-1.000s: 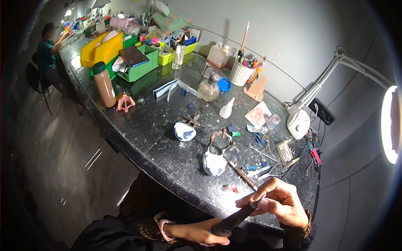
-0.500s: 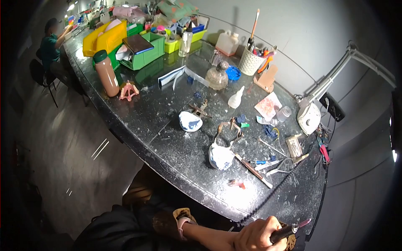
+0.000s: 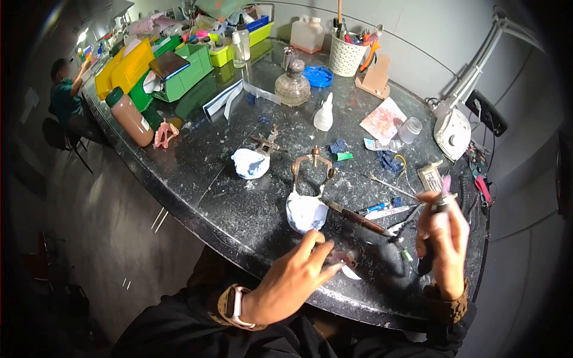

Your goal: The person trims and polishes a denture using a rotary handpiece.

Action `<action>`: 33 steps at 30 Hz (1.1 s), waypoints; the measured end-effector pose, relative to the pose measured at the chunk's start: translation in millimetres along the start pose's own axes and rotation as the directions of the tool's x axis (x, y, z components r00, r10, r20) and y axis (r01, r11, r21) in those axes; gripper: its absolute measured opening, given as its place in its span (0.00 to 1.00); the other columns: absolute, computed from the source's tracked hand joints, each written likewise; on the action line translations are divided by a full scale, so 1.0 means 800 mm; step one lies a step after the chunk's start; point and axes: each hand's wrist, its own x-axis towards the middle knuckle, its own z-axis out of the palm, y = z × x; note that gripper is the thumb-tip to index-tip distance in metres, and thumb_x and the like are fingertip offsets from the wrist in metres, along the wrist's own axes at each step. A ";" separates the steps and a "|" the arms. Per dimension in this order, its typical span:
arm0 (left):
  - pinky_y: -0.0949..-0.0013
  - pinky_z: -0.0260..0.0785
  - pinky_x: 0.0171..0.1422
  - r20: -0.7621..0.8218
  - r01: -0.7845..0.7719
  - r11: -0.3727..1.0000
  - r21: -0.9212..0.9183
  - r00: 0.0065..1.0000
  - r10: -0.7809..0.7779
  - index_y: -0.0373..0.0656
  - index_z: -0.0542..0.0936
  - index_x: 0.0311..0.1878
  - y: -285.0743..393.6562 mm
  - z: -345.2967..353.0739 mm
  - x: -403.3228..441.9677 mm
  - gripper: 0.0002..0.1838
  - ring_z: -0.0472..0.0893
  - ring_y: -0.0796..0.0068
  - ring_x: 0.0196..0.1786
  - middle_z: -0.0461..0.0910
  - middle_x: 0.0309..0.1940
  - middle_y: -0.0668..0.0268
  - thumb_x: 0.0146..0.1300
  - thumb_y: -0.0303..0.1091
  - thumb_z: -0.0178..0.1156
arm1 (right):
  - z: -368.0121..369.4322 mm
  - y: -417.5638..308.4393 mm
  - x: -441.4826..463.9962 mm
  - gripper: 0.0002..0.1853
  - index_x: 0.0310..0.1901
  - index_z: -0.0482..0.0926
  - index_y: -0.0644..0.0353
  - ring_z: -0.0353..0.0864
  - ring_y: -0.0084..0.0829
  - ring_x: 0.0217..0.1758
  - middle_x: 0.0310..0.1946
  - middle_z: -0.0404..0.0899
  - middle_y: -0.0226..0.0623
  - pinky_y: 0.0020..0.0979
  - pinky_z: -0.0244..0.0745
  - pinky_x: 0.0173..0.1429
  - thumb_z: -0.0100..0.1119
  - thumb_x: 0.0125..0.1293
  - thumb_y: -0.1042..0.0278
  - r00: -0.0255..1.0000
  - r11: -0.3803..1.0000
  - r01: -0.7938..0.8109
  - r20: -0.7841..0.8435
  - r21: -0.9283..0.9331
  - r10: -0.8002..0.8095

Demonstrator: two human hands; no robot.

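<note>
My right hand [image 3: 444,241] is wrapped round a dark handpiece [image 3: 440,206], its tip pointing up, over the right part of the bench. My left hand [image 3: 292,277] is at the front edge with its fingers apart and nothing held. Just beyond its fingertips lies a small pinkish piece [image 3: 344,258]. A white plaster cast [image 3: 306,213] on a brass-coloured frame [image 3: 314,164] stands behind the left hand. Between the hands is a brown-handled tool [image 3: 361,222]. Further left sits a second white and blue cast [image 3: 250,163] beside a metal piece.
A brown bottle [image 3: 131,119] and a pink frame [image 3: 165,134] stand at the left. Behind are a green bin [image 3: 185,71], a glass jar [image 3: 292,88] and a white pen holder [image 3: 347,55]. A lamp base [image 3: 453,136] is at the right. A seated person [image 3: 67,98] is far left.
My left hand has come up over the bench edge, its fingers now apart. My right hand has moved up and right with the handpiece. The camera view has shifted.
</note>
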 end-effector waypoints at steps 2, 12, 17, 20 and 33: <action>0.68 0.72 0.32 0.038 0.024 0.998 0.058 0.999 -0.026 0.31 0.75 0.43 -0.004 0.011 -0.003 0.15 0.77 0.68 0.29 0.69 0.36 0.59 0.54 0.31 0.63 | 0.004 0.013 0.003 0.14 0.42 0.75 0.66 0.63 0.13 0.19 0.16 0.67 0.24 0.19 0.58 0.23 0.62 0.58 0.66 0.996 0.941 0.032 0.092 -0.337 -0.001; 0.73 0.77 0.37 -0.175 -0.185 0.913 -0.364 0.976 0.129 0.35 0.79 0.37 0.007 -0.004 0.005 0.11 0.83 0.68 0.37 0.80 0.36 0.57 0.49 0.21 0.65 | 0.009 0.018 -0.010 0.15 0.40 0.81 0.63 0.83 0.32 0.34 0.33 0.82 0.41 0.27 0.77 0.40 0.69 0.49 0.69 0.868 0.944 0.144 0.496 -0.296 0.023; 0.70 0.77 0.37 -0.150 -0.207 0.806 -0.554 0.977 0.148 0.33 0.80 0.32 0.004 -0.010 0.014 0.13 0.83 0.65 0.35 0.81 0.32 0.52 0.41 0.20 0.70 | 0.011 0.009 -0.014 0.12 0.35 0.81 0.64 0.83 0.31 0.35 0.31 0.82 0.39 0.26 0.77 0.39 0.69 0.47 0.73 0.878 0.967 0.104 0.479 -0.234 0.021; 0.70 0.77 0.38 -0.065 -0.145 0.771 -0.619 0.989 0.134 0.33 0.81 0.34 0.003 -0.014 0.014 0.14 0.83 0.66 0.35 0.81 0.32 0.51 0.40 0.20 0.70 | 0.014 0.004 -0.020 0.12 0.33 0.82 0.65 0.84 0.30 0.31 0.28 0.82 0.38 0.24 0.78 0.35 0.71 0.45 0.73 0.895 0.944 0.139 0.446 -0.298 0.009; 0.73 0.71 0.51 0.380 0.284 0.410 -0.867 0.908 0.175 0.32 0.80 0.35 -0.011 -0.022 0.012 0.06 0.78 0.71 0.46 0.76 0.42 0.57 0.54 0.23 0.63 | 0.007 -0.003 -0.018 0.14 0.41 0.82 0.59 0.81 0.25 0.22 0.21 0.79 0.32 0.21 0.73 0.25 0.66 0.50 0.71 0.820 0.936 0.256 0.567 -0.243 -0.077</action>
